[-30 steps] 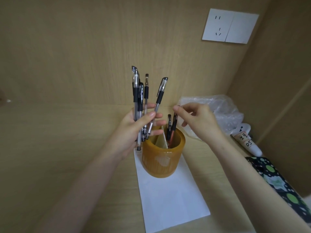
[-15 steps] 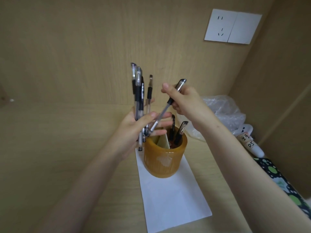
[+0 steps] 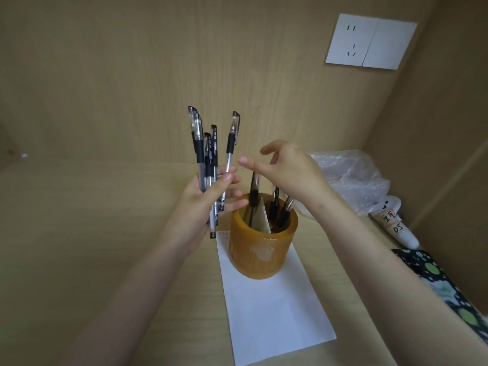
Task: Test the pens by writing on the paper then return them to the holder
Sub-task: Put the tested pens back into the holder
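Observation:
My left hand (image 3: 208, 199) grips a bundle of several black-capped pens (image 3: 204, 154), held upright just left of the holder. The amber, round pen holder (image 3: 264, 257) stands on the far end of a white sheet of paper (image 3: 277, 315). Three pens stand in the holder: one at the left (image 3: 254, 191) and two at the right (image 3: 280, 207). My right hand (image 3: 287, 170) hovers just above the holder with thumb and fingers spread, holding nothing. Faint writing marks the paper's far left corner.
A crumpled clear plastic bag (image 3: 351, 178) lies at the back right. A white labelled tube (image 3: 396, 228) and a dark cloth with green dots (image 3: 438, 283) lie along the right wall. A white wall socket (image 3: 369, 42) sits high on the wooden back panel.
My right hand pulled one pen out of the left hand's bundle, lowered it into the holder and let go. The left hand's bundle stayed in place.

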A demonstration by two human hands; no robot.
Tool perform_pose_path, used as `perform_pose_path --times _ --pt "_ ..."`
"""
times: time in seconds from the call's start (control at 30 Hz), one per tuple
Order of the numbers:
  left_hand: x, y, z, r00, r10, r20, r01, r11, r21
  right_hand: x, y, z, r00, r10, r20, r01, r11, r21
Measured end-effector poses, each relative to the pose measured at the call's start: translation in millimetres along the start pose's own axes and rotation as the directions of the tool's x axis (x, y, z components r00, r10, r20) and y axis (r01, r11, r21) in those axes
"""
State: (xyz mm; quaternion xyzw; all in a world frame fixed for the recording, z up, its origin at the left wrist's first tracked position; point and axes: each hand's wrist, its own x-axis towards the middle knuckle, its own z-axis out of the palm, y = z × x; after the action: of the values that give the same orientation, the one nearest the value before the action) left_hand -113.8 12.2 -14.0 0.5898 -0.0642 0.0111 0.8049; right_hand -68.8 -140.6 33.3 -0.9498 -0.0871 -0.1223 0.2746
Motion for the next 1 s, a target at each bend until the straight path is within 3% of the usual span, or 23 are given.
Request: perform_pose_path --times 0.1,0.2,0.3,0.43,0.6,0.73,0.83,0.9,1.0 --pt "0 2 2 0.998 -0.039 0.045 0.040 0.999 -0.010 -1 -1 -5 0.996 -0.010 -0.090 0.031 0.971 0.237" --pt "-1 2 5 0.990 -0.056 0.133 0.050 0.998 0.044 0 -4 -7 1.000 -0.012 -0.004 0.012 0.857 0.516" --pt "-3 2 11 0.979 -0.064 0.191 0.060 0.998 0.028 2 -9 -3 1.000 -0.007 -0.002 0.007 0.810 0.586" --pt "-2 1 7 0.995 0.020 0.102 -0.019 1.000 -0.014 5 -7 -15 0.987 0.137 -0.082 -0.035 0.691 0.722" --pt "1 0 -1 0.999 0.003 0.033 -0.002 1.000 -0.019 8 2 -18 0.981 0.157 -0.117 -0.048 0.772 0.634" --pt "1 -4 -6 0.997 0.066 -0.042 -0.065 0.998 0.012 5 2 -14 0.981 0.110 -0.158 -0.011 0.851 0.524" --pt "2 -3 -10 0.995 0.047 -0.091 -0.051 0.997 -0.049 0 1 -12 1.000 0.014 0.011 -0.017 0.923 0.384" --pt "2 -3 -9 0.998 0.005 -0.064 -0.011 0.994 -0.105 -4 -2 -6 0.993 -0.019 0.114 -0.004 0.980 0.200" --pt "1 -3 -5 0.999 -0.007 0.034 0.012 0.986 -0.168 -8 -4 -5 0.999 -0.039 -0.008 0.040 0.988 0.151"
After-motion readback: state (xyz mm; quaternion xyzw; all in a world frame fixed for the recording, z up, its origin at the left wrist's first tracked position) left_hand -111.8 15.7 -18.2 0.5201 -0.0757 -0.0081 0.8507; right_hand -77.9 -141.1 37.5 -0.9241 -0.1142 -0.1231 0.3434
